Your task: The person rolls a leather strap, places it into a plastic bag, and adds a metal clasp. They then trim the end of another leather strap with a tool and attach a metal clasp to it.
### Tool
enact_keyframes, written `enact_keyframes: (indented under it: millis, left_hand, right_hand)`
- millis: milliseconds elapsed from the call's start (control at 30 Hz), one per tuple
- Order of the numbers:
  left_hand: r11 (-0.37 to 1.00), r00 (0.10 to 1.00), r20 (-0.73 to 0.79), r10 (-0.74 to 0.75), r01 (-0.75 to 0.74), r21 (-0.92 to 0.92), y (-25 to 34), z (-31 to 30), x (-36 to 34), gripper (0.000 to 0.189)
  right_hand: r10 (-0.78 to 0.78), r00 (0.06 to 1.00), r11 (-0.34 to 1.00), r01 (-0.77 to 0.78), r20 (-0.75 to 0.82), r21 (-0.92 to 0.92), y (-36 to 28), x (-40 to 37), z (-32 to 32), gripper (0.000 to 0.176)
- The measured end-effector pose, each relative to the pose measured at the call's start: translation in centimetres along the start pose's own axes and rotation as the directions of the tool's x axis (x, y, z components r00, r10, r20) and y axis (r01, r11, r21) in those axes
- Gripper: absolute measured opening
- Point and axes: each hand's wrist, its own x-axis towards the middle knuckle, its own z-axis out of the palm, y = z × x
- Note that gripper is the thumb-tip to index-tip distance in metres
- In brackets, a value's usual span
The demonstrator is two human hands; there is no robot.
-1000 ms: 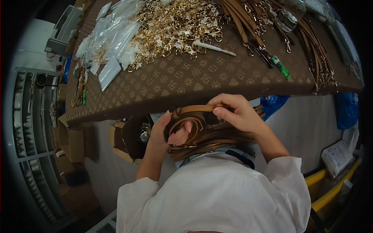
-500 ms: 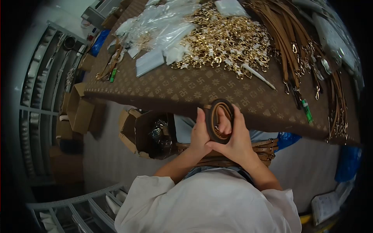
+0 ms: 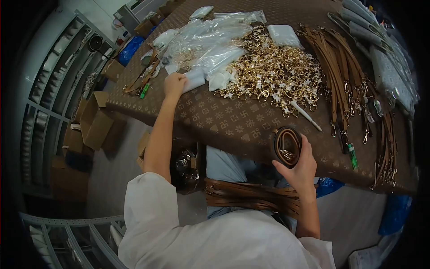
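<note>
My right hand (image 3: 301, 168) is wrapped round a coiled brown strap (image 3: 287, 147) with gold metal clasps inside the coil, at the table's front edge. Over the table's left part, my left hand (image 3: 175, 86) has its fingers pressed together at the left end of a stack of clear plastic bags (image 3: 194, 80). A large pile of gold clasps with white star shapes (image 3: 273, 67) lies to the right of the bags. Several brown straps (image 3: 253, 196) lie across the lap.
More brown straps with clasps (image 3: 333, 67) lie on the patterned tablecloth (image 3: 215, 116) at right. A white pen-like tool (image 3: 306, 116) and a green lighter (image 3: 353, 156) are nearby. Open cardboard boxes (image 3: 96, 121) and shelves (image 3: 60, 62) stand at left.
My left hand has let go of the coil and reached forward and left to the plastic bags. My right hand has moved right with the coil. The view has shifted.
</note>
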Motion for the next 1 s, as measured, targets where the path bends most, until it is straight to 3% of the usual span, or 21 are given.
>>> enact_keyframes:
  millis: [67, 100, 167, 200, 267, 300, 367, 500, 567, 600, 667, 700, 767, 800, 867, 1000]
  left_hand:
    - [0.989, 0.991, 0.015, -0.134, 0.134, -0.057, 0.4, -0.6, -0.2, 0.015]
    - [0.989, 0.991, 0.021, -0.131, 0.132, -0.061, 0.6, -1.0, -0.2, 0.015]
    - [0.989, 0.988, -0.075, 0.135, -0.130, 0.074, 0.9, -1.8, -0.4, 0.017]
    - [0.989, 0.989, -0.072, 0.132, -0.127, 0.069, 2.4, -2.6, -0.7, 0.017]
    - [0.972, 0.977, 0.147, -0.156, 0.125, 0.197, 5.8, -4.4, -2.0, 0.025]
    - [0.972, 0.976, 0.151, -0.156, 0.125, 0.199, 6.2, -4.8, -3.0, 0.025]
    - [0.989, 0.953, 0.291, -0.079, 0.038, 0.146, 6.8, -5.5, -4.8, 0.031]
    - [0.993, 0.970, 0.240, 0.044, -0.069, 0.100, 6.0, -6.5, -6.8, 0.026]
    - [0.927, 0.950, 0.255, 0.180, -0.251, 0.279, 5.5, -7.2, -7.1, 0.019]
    - [0.928, 0.948, 0.259, 0.184, -0.254, 0.274, 6.3, -7.6, -7.2, 0.019]
    - [0.908, 0.969, 0.249, -0.002, -0.102, 0.407, 8.7, -8.4, -7.3, 0.016]
    - [0.908, 0.966, 0.257, 0.004, -0.111, 0.404, 9.3, -7.8, -7.5, 0.016]
    - [0.958, 0.978, 0.109, 0.179, -0.199, 0.207, 10.9, -6.2, -8.2, 0.016]
    - [0.958, 0.976, 0.113, 0.186, -0.206, 0.202, 11.9, -5.0, -9.1, 0.016]
    - [0.962, 0.955, 0.128, 0.268, -0.272, 0.009, 14.2, -2.4, -11.3, 0.013]
    - [0.909, 0.904, 0.242, 0.351, -0.391, 0.143, 18.0, -2.1, -14.1, 0.016]
  right_hand:
    - [0.000, 1.000, 0.999, 0.001, 0.025, -0.043, -0.1, -0.2, -0.1, 0.091]
    - [0.007, 1.000, 0.999, -0.006, 0.024, -0.047, 0.0, -0.2, -0.1, 0.091]
    - [-0.021, 0.999, 0.998, 0.023, 0.040, -0.054, 0.2, -0.2, -0.2, 0.093]
    - [-0.017, 0.999, 0.998, 0.019, 0.043, -0.059, 0.2, -0.2, -0.3, 0.093]
    - [-0.026, 0.998, 0.997, 0.030, 0.063, -0.066, 0.3, -0.3, -0.4, 0.094]
    - [-0.022, 0.998, 0.998, 0.026, 0.065, -0.065, 0.1, -0.3, -0.5, 0.094]
    - [0.041, 0.993, 0.999, -0.038, 0.111, -0.027, -0.2, -0.2, -0.7, 0.091]
    - [0.032, 0.994, 0.999, -0.028, 0.108, -0.042, 0.0, -0.3, -0.6, 0.092]
    - [-0.064, 0.996, 0.996, 0.068, 0.059, -0.063, 0.3, -0.3, -0.4, 0.096]
    - [-0.059, 0.997, 0.996, 0.062, 0.057, -0.066, 0.4, -0.3, -0.4, 0.096]
    - [-0.080, 0.994, 0.994, 0.085, 0.069, -0.066, 0.5, -0.5, -0.4, 0.096]
    - [-0.070, 0.995, 0.995, 0.075, 0.066, -0.067, 0.6, -0.5, -0.4, 0.096]
    - [-0.096, 0.994, 0.991, 0.101, 0.061, -0.090, 0.6, -0.6, -0.3, 0.096]
    - [-0.088, 0.995, 0.991, 0.093, 0.057, -0.092, 0.6, -0.6, -0.2, 0.096]
    - [-0.114, 0.991, 0.991, 0.119, 0.068, -0.068, 0.6, -0.6, -0.5, 0.095]
    - [-0.127, 0.981, 0.989, 0.136, 0.144, -0.054, 0.4, -1.0, -1.5, 0.094]
